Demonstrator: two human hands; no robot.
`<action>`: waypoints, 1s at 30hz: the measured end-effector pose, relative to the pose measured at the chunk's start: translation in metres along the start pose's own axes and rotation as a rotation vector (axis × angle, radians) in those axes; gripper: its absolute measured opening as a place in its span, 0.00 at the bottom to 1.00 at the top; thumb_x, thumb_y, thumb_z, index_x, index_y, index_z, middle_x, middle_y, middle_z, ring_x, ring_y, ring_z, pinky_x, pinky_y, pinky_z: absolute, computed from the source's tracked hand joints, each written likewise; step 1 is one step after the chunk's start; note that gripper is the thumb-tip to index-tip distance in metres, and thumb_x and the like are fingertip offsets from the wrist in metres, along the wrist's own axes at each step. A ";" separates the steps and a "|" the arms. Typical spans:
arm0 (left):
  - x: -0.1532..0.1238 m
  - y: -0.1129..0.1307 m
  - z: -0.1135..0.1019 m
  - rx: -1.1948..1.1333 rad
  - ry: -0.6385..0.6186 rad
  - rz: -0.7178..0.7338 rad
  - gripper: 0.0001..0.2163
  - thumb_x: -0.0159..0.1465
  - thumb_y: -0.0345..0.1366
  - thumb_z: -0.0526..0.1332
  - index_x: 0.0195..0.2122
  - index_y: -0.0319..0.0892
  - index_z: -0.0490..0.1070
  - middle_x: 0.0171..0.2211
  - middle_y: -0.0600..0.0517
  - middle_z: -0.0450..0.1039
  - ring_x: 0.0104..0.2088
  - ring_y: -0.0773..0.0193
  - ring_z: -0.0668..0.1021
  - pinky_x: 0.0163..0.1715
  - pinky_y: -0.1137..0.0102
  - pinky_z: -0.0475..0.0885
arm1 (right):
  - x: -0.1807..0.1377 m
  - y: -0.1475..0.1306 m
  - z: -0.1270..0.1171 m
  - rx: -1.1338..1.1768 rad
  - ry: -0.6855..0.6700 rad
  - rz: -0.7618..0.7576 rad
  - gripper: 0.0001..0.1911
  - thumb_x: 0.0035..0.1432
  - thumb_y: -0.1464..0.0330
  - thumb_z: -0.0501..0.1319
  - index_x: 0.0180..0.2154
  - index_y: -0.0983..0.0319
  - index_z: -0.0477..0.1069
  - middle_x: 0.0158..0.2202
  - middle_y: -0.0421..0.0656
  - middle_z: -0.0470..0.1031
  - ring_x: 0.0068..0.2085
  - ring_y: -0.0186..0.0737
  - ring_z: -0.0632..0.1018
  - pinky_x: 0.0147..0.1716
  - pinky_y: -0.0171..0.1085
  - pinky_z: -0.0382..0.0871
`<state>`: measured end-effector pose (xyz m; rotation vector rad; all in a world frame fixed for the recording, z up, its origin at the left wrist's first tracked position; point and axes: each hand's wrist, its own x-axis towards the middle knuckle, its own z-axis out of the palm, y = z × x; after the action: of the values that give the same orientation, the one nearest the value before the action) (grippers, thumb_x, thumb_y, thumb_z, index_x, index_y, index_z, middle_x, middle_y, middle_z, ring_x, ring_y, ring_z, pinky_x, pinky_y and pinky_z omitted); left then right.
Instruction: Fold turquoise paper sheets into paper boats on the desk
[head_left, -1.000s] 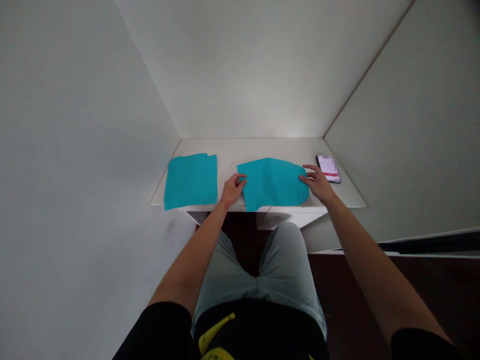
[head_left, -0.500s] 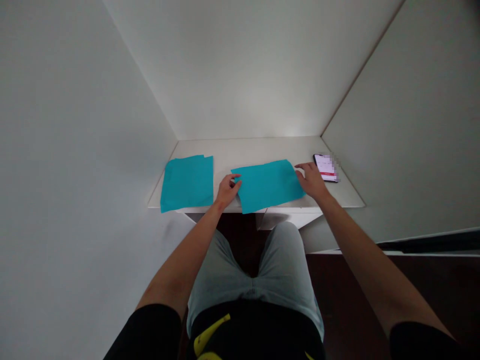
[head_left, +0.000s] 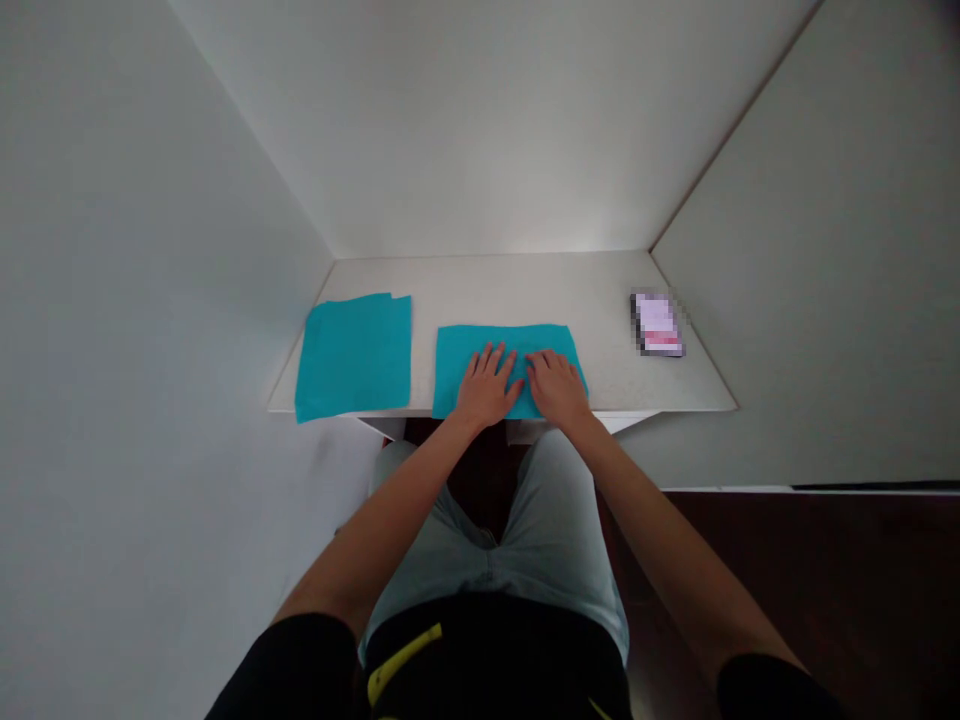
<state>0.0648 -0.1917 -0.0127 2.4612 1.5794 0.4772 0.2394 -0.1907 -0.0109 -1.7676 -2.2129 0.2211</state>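
Note:
A teal cloth-like sheet (head_left: 457,350) lies flat on the white tabletop in front of me, its near side at the front edge. My left hand (head_left: 486,388) rests palm down on its middle, fingers spread. Close beside it, my right hand (head_left: 555,388) lies on the sheet's right half with its fingers extended and slightly bent. Neither hand grips anything. Further left, a second teal piece (head_left: 356,355), perhaps a stack, lies with its near edge slightly over the table's front edge.
A phone (head_left: 660,325) with a lit, pixelated screen lies at the right of the white tabletop (head_left: 487,285). Walls enclose the table at the left, back and right. My legs are below the front edge.
Both hands have moved inward from the sheet's two ends onto its surface and flattened out. The sheet has straightened and shifted slightly left. The camera view has shifted a little.

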 end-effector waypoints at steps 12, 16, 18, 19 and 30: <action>-0.006 -0.033 -0.004 0.021 -0.069 0.003 0.37 0.77 0.54 0.56 0.80 0.37 0.59 0.82 0.38 0.51 0.82 0.45 0.55 0.82 0.50 0.48 | 0.036 0.010 0.022 0.153 -0.061 -0.151 0.42 0.81 0.48 0.39 0.80 0.68 0.57 0.81 0.54 0.57 0.81 0.56 0.60 0.80 0.61 0.49; -0.008 -0.068 -0.013 0.005 -0.031 -0.064 0.39 0.76 0.57 0.57 0.82 0.40 0.55 0.82 0.40 0.51 0.83 0.45 0.54 0.82 0.49 0.47 | 0.030 0.031 0.011 0.085 -0.099 -0.191 0.45 0.78 0.43 0.46 0.81 0.66 0.51 0.83 0.53 0.51 0.82 0.58 0.56 0.81 0.61 0.47; -0.008 -0.078 -0.015 0.006 -0.025 -0.089 0.40 0.76 0.57 0.57 0.82 0.37 0.54 0.82 0.38 0.50 0.83 0.43 0.54 0.82 0.48 0.47 | 0.029 0.034 0.007 0.062 -0.123 -0.206 0.46 0.78 0.43 0.48 0.82 0.66 0.50 0.83 0.53 0.49 0.82 0.58 0.56 0.82 0.59 0.46; -0.007 -0.080 -0.015 0.011 -0.024 -0.106 0.41 0.76 0.56 0.56 0.81 0.34 0.53 0.82 0.36 0.49 0.83 0.42 0.54 0.82 0.48 0.46 | 0.029 0.034 0.007 0.053 -0.131 -0.207 0.46 0.78 0.43 0.48 0.82 0.66 0.50 0.83 0.53 0.49 0.82 0.58 0.55 0.82 0.59 0.46; 0.031 -0.033 0.001 -0.068 -0.009 -0.046 0.32 0.78 0.44 0.51 0.79 0.32 0.59 0.82 0.35 0.52 0.82 0.43 0.54 0.82 0.46 0.46 | 0.029 0.035 0.005 -0.020 -0.144 -0.199 0.45 0.78 0.46 0.48 0.82 0.67 0.50 0.83 0.55 0.50 0.82 0.57 0.56 0.81 0.61 0.48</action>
<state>0.0491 -0.1492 -0.0191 2.3688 1.5856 0.5033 0.2646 -0.1542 -0.0224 -1.5716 -2.4809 0.2907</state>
